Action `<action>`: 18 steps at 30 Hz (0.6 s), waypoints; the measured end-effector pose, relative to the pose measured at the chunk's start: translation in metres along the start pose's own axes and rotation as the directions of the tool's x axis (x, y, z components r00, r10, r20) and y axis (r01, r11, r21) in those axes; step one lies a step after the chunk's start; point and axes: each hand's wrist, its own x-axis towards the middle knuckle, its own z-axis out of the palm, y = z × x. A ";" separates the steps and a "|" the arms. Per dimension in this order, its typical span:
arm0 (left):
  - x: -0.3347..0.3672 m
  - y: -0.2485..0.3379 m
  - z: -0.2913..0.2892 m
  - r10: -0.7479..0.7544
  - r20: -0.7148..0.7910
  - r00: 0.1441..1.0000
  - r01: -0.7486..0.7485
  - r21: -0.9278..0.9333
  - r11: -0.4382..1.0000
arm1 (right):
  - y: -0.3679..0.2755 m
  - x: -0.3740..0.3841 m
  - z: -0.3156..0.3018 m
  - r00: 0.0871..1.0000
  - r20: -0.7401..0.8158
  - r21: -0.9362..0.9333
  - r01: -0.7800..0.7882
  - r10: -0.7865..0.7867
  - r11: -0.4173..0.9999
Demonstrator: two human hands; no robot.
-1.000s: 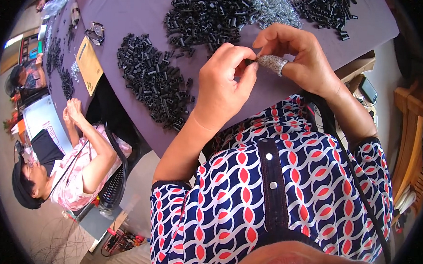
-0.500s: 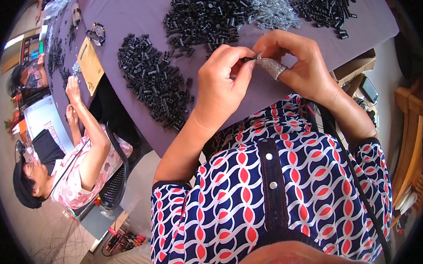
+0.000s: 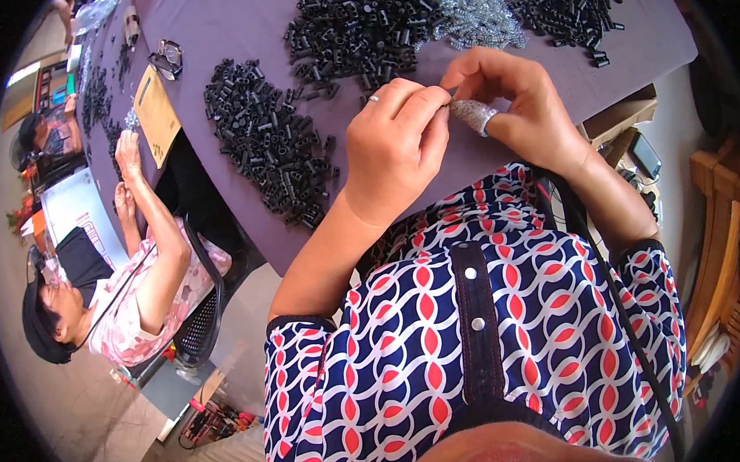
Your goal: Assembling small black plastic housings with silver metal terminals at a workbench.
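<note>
The left hand (image 3: 397, 141) and right hand (image 3: 531, 106) are pinching a small, mostly hidden dark piece (image 3: 452, 93) between their nearly meeting fingertips.

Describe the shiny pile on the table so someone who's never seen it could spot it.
On the purple table, look just beyond the right hand. The shiny pile lies there, between a large black heap on its left and a smaller black heap on its right. Unlike both, it is pale and glittering.

Watch (image 3: 171, 52) near upper end of tan sheet (image 3: 156, 110); dark phone (image 3: 646, 156) near brown box (image 3: 618, 116); wooden chair (image 3: 711, 238) far right.
</note>
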 end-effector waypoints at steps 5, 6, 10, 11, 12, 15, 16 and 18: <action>0.000 0.007 -0.001 -0.280 0.089 0.956 0.294 -0.266 0.918 | -0.003 -0.006 0.007 0.969 -0.031 -0.491 0.199 -0.245 0.848; 0.000 0.008 -0.002 -0.336 0.117 0.935 0.356 -0.315 0.880 | -0.003 -0.005 0.007 0.969 -0.030 -0.489 0.200 -0.245 0.849; 0.000 0.008 -0.004 -0.329 0.088 0.940 0.340 -0.308 0.888 | -0.002 -0.002 0.000 0.998 -0.057 -0.101 -0.017 0.012 0.995; 0.001 0.010 -0.004 -0.319 0.093 0.943 0.332 -0.311 0.890 | -0.001 -0.001 -0.002 0.997 -0.039 0.011 -0.060 0.060 0.998; 0.001 0.010 -0.004 -0.311 0.099 0.945 0.326 -0.313 0.892 | 0.000 -0.001 -0.001 0.997 -0.040 0.012 -0.060 0.061 0.998; 0.001 0.010 -0.003 -0.309 0.083 0.947 0.320 -0.303 0.898 | 0.003 -0.001 0.002 1.000 -0.026 -0.021 0.005 -0.006 1.000; 0.001 0.010 -0.003 -0.309 0.082 0.948 0.319 -0.303 0.898 | 0.003 -0.002 0.002 0.999 -0.040 -0.066 0.013 -0.016 0.998; 0.001 0.010 -0.003 -0.292 0.104 0.951 0.309 -0.265 0.913 | 0.002 -0.003 0.004 0.998 -0.053 -0.110 0.019 -0.026 0.994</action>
